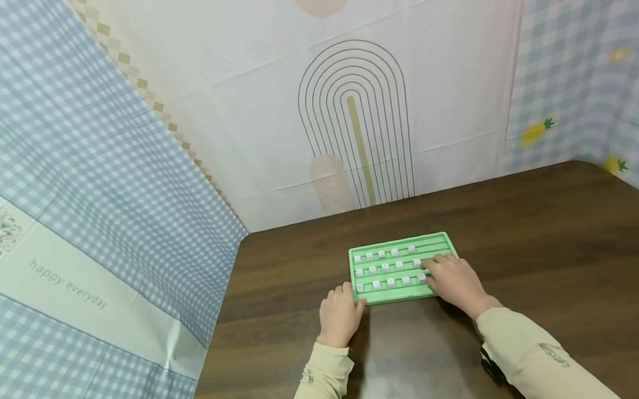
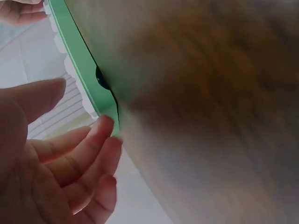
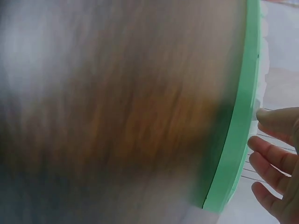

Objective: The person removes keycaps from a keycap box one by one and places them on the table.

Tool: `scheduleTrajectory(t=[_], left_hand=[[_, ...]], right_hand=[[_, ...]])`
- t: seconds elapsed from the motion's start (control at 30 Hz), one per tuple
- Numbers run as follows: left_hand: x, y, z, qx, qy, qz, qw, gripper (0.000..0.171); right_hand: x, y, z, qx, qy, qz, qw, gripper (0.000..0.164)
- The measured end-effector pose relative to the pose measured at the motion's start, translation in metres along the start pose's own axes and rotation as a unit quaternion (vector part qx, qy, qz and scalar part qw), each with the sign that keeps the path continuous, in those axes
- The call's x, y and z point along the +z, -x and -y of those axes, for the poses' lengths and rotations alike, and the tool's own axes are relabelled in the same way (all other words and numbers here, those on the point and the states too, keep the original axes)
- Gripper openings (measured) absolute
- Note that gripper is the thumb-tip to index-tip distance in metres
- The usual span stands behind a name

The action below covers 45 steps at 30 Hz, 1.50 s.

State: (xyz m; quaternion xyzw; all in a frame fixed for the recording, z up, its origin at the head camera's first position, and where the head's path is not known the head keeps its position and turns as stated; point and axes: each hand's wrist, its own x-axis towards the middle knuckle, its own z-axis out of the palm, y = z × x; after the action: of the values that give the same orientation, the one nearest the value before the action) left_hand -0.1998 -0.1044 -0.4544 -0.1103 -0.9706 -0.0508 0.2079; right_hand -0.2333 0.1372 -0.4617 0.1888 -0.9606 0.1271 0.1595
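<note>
A light-green tray (image 1: pixel 402 296) with raised strips lies on the table, holding three rows of small white cubes (image 1: pixel 385 267). My left hand (image 1: pixel 338 313) is at the tray's near left corner, fingers along its left side and thumb by the front edge. In the left wrist view its fingers (image 2: pixel 103 128) are loosely bent at the tray's end, with the thumb apart. My right hand (image 1: pixel 454 280) reaches over the tray's right part. Its thumb and forefinger are at the rightmost cubes of the middle and near rows, fingers spread; whether they press on them is too small to tell.
The brown wooden table (image 1: pixel 287 341) extends around the tray. Behind it hangs a white patterned cloth (image 1: pixel 264 119), with blue checked cloth (image 1: pixel 111 124) at the left and more at the right. A dark object (image 1: pixel 491 364) shows under the right sleeve.
</note>
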Motion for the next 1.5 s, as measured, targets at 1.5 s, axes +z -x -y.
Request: scheduleTrajectory(t=[1.5], left_hand=[[-0.007,-0.037,0.001,-0.061,0.014,0.268,0.9615,0.070]], right_hand=[[-0.043,0.008,-0.047,0.084,-0.032,0.081,0.993,0.039]])
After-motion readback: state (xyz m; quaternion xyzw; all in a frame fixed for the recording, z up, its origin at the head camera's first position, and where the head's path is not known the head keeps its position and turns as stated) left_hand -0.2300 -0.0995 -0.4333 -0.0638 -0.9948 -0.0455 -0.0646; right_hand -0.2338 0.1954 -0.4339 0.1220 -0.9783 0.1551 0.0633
